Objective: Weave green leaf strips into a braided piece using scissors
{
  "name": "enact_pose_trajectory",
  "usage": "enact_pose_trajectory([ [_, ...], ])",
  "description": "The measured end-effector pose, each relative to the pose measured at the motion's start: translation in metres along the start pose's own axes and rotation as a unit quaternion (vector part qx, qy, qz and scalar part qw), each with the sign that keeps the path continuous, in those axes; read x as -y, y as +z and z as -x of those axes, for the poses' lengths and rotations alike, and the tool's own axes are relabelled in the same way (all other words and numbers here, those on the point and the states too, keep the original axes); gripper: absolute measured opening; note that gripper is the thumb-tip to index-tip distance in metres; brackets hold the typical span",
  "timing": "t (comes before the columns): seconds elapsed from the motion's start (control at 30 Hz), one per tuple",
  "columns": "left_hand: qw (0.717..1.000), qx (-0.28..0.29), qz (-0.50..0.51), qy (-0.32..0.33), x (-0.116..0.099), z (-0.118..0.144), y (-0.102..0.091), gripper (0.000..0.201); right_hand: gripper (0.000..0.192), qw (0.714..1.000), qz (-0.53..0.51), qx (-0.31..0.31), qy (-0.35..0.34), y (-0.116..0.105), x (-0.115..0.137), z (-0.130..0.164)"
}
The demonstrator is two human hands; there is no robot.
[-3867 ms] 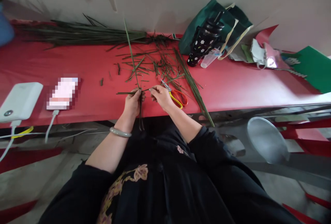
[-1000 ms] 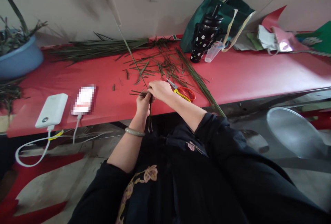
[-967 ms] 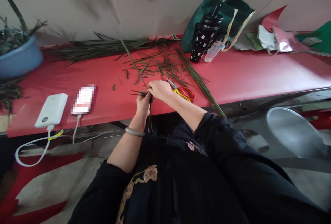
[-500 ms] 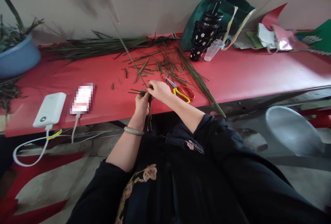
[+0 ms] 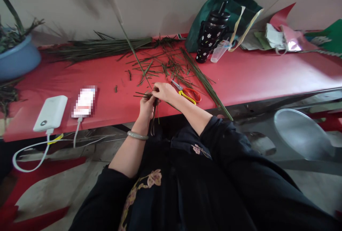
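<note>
At the near edge of the red table [image 5: 253,78], thin green leaf strips [image 5: 153,117] are pinched in the left hand [image 5: 148,105], hanging downward. One long strip [image 5: 133,54] is pinched by the right hand [image 5: 165,91], just left of the yellow-and-red scissors [image 5: 188,95], and rises up-left.

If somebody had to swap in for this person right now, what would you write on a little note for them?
Left hand: closed on a small bunch of green leaf strips, ends hanging below the table edge.
Right hand: pinching one long strip at the bunch; it runs up and away over the red table.
Nearby: scissors lie just right of the hands, untouched; cut scraps beyond them; a long bundle of strips by the wall.
Done: several strips gathered and crossed in the hands.
Left: cannot tell how far the weave is.
</note>
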State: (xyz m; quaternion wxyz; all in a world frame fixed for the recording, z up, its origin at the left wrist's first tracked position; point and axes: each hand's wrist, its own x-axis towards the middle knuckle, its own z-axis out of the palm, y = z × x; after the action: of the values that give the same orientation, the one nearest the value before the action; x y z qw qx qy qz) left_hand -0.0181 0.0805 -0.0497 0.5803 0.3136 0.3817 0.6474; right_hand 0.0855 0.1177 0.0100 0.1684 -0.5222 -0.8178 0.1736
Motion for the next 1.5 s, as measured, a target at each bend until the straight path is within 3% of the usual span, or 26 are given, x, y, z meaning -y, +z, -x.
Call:
enact_pose_trajectory([
  [0.27, 1.000, -0.002, -0.003, -0.020, 0.000, -0.003, -0.003, 0.032, 0.019, 0.997, -0.051, -0.008, -0.060, 0.002, -0.005, -0.001],
  [0.63, 1.000, -0.017, -0.007, -0.015, 0.000, -0.003, -0.002, 0.032, 0.021, 0.999, -0.039, -0.021, 0.005, 0.000, 0.001, 0.002],
  [0.93, 0.999, -0.022, -0.023, -0.002, -0.004, 0.001, 0.005, 0.028, 0.023, 0.998, 0.003, -0.009, -0.064, -0.009, 0.016, 0.009],
  [1.17, 0.996, -0.058, -0.068, 0.018, -0.002, 0.004, 0.008, 0.030, 0.026, 0.997, 0.030, -0.062, -0.047, -0.003, 0.031, 0.019],
  [1.37, 0.995, -0.039, -0.083, 0.032, -0.001, 0.007, 0.009, 0.023, 0.025, 0.996, -0.022, -0.079, -0.032, 0.004, 0.031, 0.028],
  [1.5, 0.997, -0.058, -0.043, 0.026, -0.002, 0.006, 0.010, 0.015, 0.020, 0.990, -0.099, -0.091, -0.044, 0.008, 0.027, 0.043],
])
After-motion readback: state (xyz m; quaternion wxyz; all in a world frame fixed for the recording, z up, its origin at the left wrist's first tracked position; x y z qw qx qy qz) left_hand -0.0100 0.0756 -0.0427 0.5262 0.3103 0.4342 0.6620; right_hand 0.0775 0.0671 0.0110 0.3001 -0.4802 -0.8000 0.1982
